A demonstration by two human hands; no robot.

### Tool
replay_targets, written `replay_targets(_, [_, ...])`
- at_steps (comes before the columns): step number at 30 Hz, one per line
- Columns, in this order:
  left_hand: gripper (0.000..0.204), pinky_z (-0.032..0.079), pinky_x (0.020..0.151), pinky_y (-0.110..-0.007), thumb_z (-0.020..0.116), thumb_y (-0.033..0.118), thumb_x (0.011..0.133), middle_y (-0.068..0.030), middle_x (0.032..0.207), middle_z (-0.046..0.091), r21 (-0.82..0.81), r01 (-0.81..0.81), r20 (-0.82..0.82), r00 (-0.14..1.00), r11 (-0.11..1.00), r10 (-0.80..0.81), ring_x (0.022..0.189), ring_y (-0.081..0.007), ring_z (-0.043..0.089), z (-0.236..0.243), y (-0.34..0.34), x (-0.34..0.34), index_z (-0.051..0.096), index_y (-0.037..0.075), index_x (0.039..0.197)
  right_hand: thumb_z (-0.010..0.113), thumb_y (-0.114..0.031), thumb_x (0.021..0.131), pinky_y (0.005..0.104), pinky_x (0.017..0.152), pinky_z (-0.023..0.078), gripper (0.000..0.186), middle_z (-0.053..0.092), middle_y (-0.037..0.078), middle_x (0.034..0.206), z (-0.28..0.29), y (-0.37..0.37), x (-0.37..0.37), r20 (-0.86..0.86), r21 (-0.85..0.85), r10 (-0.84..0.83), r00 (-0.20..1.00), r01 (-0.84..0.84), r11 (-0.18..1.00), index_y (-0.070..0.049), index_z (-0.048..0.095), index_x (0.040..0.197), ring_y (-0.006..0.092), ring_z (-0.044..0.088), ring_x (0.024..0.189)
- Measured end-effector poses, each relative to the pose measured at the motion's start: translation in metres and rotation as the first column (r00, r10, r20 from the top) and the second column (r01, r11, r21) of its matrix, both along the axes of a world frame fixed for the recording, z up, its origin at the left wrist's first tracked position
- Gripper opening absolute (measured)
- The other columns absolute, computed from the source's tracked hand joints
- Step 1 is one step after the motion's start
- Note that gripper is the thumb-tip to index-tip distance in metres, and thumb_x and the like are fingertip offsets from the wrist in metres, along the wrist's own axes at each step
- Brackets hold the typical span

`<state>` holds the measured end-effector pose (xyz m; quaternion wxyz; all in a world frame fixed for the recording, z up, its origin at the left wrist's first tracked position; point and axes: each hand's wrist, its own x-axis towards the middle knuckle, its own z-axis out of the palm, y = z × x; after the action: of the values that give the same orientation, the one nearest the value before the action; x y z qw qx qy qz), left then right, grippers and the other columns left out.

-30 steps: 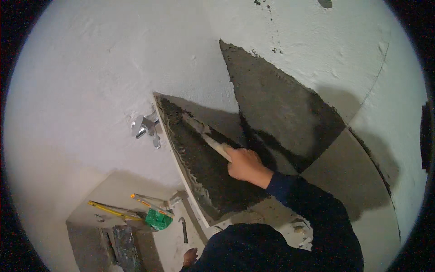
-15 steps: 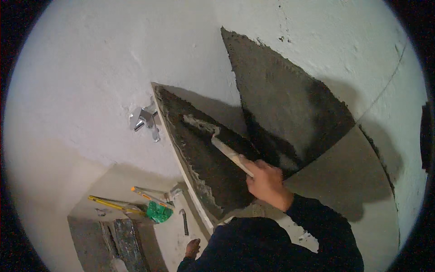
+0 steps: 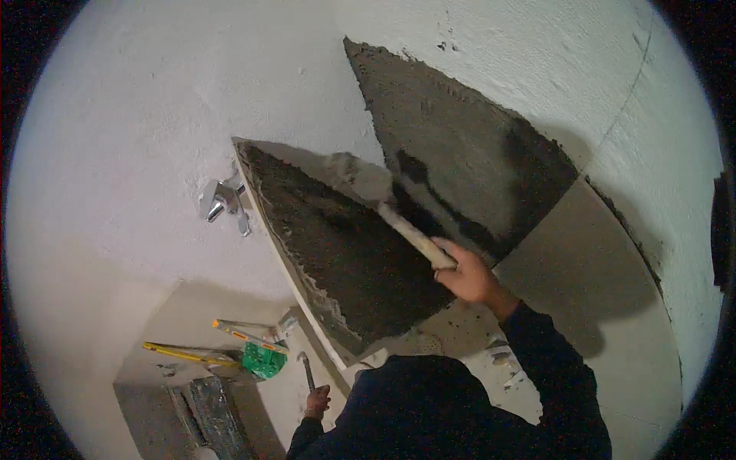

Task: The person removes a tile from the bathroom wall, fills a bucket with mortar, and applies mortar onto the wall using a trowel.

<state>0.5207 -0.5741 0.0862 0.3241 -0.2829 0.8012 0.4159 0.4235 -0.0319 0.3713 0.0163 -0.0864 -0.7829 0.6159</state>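
My right hand (image 3: 469, 274) grips the pale wooden handle of a trowel (image 3: 420, 239). Its blade, smeared with grey mortar, hangs over the far edge of a large tile (image 3: 291, 274). That tile is pale-edged and coated with dark wet mortar (image 3: 345, 261). Beyond it, a grey mortar patch (image 3: 460, 123) covers part of the white wall. My left hand (image 3: 317, 400) is low in the view with curled fingers, overlapping the handle end of a hammer (image 3: 307, 369). Whether it grips the hammer, I cannot tell.
A chrome tap (image 3: 218, 201) juts from the wall left of the tile. Below lie a yellow folding rule (image 3: 180, 351), an orange-ended tool (image 3: 241, 334) and a crumpled green bag (image 3: 263, 360). A dark, mortar-stained trough (image 3: 218, 406) is at lower left. Laid tile (image 3: 590, 261) fills the right side.
My right hand and trowel have swung away from the tile's coated face, the blade now over its far edge. My left hand has moved up to the hammer's handle. The view has shifted slightly.
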Motion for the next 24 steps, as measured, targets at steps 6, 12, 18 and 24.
replay_targets(6, [0.05,0.045,0.054,-0.029,0.06,0.044,0.084,-0.004,0.092,0.061,0.012,0.193,-0.035,0.981,0.981,-0.192,0.076,-0.0163,0.059,0.011,-0.021,0.023,0.058,0.006,0.115,0.048,-0.042,0.091,0.0278,0.044,0.041,0.033,0.051,0.004,0.069,-0.086,0.028,-0.05,0.447,-0.442,0.184,0.875,0.038,0.896,-0.008,0.049,0.093,0.0123,0.05,0.053])
replay_targets(12, [0.048,0.046,0.057,-0.03,0.059,0.041,0.085,-0.0034,0.096,0.061,-0.136,0.131,0.055,0.991,0.982,-0.125,0.08,-0.018,0.06,0.047,-0.007,0.062,0.057,0.007,0.117,0.044,-0.052,0.092,0.0301,0.04,0.041,0.045,0.05,0.005,0.062,-0.133,0.034,-0.068,0.453,-0.667,0.435,0.778,-0.028,0.744,-0.008,0.047,0.089,0.0147,0.048,0.044])
replay_targets(18, [0.038,0.052,0.061,-0.036,0.049,0.031,0.092,-0.0132,0.102,0.063,-0.456,0.743,-0.243,0.426,0.49,-0.871,0.086,-0.0209,0.063,0.005,-0.078,0.111,0.055,0.003,0.117,0.039,-0.057,0.092,0.0296,0.036,0.042,0.049,0.048,0.004,0.059,-0.1,0.007,-0.112,0.327,-0.592,0.513,0.794,-0.251,0.766,-0.008,0.046,0.09,0.0138,0.047,0.041])
replay_targets(24, [0.038,0.052,0.065,-0.036,0.047,0.032,0.092,-0.0125,0.104,0.062,-0.192,0.478,0.246,0.869,0.857,-0.429,0.089,-0.0195,0.063,0.011,-0.041,0.081,0.055,0.003,0.116,0.041,-0.054,0.092,0.0277,0.037,0.04,0.046,0.046,0.002,0.06,-0.039,0.012,-0.091,0.299,-0.462,0.561,0.772,-0.398,0.793,-0.009,0.046,0.095,0.0103,0.044,0.042])
